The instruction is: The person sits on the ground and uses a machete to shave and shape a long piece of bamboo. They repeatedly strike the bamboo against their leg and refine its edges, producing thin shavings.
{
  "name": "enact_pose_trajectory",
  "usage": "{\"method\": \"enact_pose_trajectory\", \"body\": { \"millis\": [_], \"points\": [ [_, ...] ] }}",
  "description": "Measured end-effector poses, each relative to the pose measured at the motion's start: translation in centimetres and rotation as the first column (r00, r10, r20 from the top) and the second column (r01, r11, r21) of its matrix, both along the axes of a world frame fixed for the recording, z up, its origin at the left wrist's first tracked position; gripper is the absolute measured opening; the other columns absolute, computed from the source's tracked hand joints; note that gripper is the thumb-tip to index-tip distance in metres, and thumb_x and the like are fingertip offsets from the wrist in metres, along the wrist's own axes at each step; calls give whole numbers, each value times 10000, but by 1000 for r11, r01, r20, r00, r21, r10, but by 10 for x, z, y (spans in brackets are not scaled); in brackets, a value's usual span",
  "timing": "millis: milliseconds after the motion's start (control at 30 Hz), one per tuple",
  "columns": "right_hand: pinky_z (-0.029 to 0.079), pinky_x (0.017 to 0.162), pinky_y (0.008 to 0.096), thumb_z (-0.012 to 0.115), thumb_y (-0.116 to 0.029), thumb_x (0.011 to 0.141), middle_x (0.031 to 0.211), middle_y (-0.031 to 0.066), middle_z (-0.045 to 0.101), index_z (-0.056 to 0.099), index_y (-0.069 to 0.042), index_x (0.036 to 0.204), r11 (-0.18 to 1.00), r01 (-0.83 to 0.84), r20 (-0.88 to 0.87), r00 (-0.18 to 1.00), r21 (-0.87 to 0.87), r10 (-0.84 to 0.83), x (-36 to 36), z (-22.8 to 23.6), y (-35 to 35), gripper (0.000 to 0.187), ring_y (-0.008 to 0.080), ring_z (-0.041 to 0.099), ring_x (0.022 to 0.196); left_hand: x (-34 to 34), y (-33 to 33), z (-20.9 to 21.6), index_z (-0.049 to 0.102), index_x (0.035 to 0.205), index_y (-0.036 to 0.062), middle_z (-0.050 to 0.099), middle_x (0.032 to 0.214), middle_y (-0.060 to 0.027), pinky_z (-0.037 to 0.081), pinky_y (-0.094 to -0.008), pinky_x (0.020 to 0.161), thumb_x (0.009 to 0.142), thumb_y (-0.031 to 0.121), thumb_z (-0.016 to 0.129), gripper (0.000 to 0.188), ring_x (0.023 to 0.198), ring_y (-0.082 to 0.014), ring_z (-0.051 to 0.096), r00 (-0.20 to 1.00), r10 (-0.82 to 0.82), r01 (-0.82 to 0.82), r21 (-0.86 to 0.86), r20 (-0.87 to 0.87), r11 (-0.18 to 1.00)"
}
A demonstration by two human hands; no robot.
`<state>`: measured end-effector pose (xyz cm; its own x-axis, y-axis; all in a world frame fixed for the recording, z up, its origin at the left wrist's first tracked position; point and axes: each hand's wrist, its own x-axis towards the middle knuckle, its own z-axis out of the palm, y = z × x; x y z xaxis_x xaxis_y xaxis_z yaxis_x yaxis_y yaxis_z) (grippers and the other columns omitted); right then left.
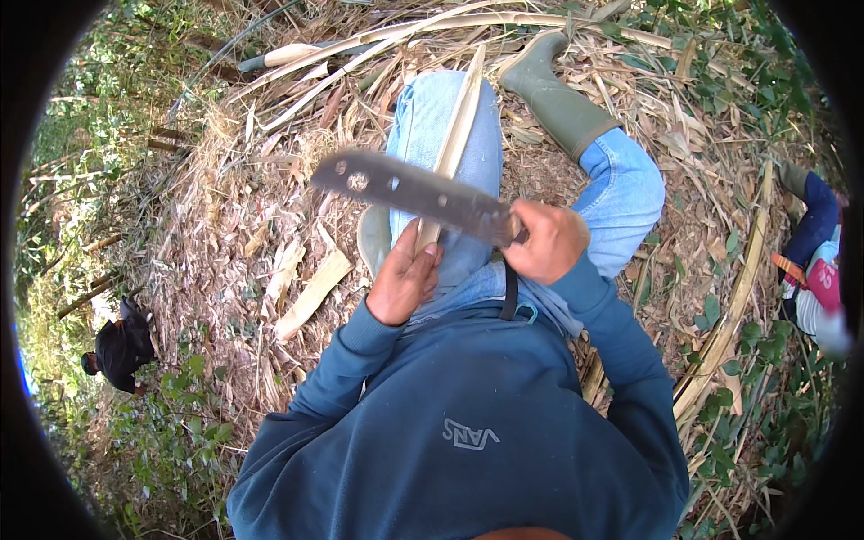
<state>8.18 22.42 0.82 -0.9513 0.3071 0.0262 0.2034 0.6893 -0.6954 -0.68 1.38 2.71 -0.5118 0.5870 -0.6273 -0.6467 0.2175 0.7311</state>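
My right hand [545,241] is closed round the handle of a machete [414,191]. Its broad dark blade, pierced with several holes near the tip, points left and crosses above a split bamboo strip [461,126]. The near end of that pale strip is gripped in my left hand [407,277], and its far part lies along my thigh in light blue jeans. Whether the blade touches the strip I cannot tell; it covers part of it. The handle is mostly hidden by my fingers.
Leaf litter and shavings cover the ground, with a pale split piece [315,292] at left. Long bamboo strips [396,36] lie beyond my legs, and others [733,315] at right. A person in black [124,346] is far left; another person [814,261] is at the right edge.
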Motion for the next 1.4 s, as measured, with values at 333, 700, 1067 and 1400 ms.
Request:
{"method": "enact_pose_trajectory", "body": {
  "millis": [333, 700, 1067, 1400],
  "points": [
    [455, 549, 474, 650, -166, 690, 671, 152, 596, 587, -51, 776, 999, -1, -4, 1000, 53, 1, -15, -6, 17, 156, 382, 607, 616, 6, -2, -15, 395, 1388, 84, 462, 826, 14, 289, -190, 446, 1034, 139, 406, 359, 523, -22, 334, 920, -131, 101, -98, -370, 990],
    [495, 600, 487, 669, -159, 634, 733, 158, 628, 576, -58, 784, 996, -13, -54, 998, 85, 18, -17, -19, 6, 204, 381, 629, 671, 4, -1, -14, 424, 1329, 67, 478, 804, 18, 270, -191, 434, 1025, 145, 419, 314, 512, -21, 335, 947, -60, 50, -41, -315, 998],
    [503, 610, 485, 654, -189, 657, 730, 176, 628, 611, -47, 811, 994, 68, -70, 996, 90, -62, -31, -20, 15, 214, 400, 622, 663, 3, -3, -13, 407, 1392, 93, 439, 807, 23, 255, -188, 435, 1034, 155, 407, 363, 515, -18, 311, 965, -55, 45, -44, -258, 998],
    [511, 617, 474, 639, -175, 670, 732, 178, 642, 630, -74, 850, 984, 164, -68, 985, 73, -159, -40, -30, 18, 207, 394, 635, 693, 1, 0, -13, 407, 1362, 95, 406, 738, 34, 235, -177, 385, 1036, 161, 415, 333, 466, -10, 274, 976, -57, 51, -35, -211, 998]
  ]
}}
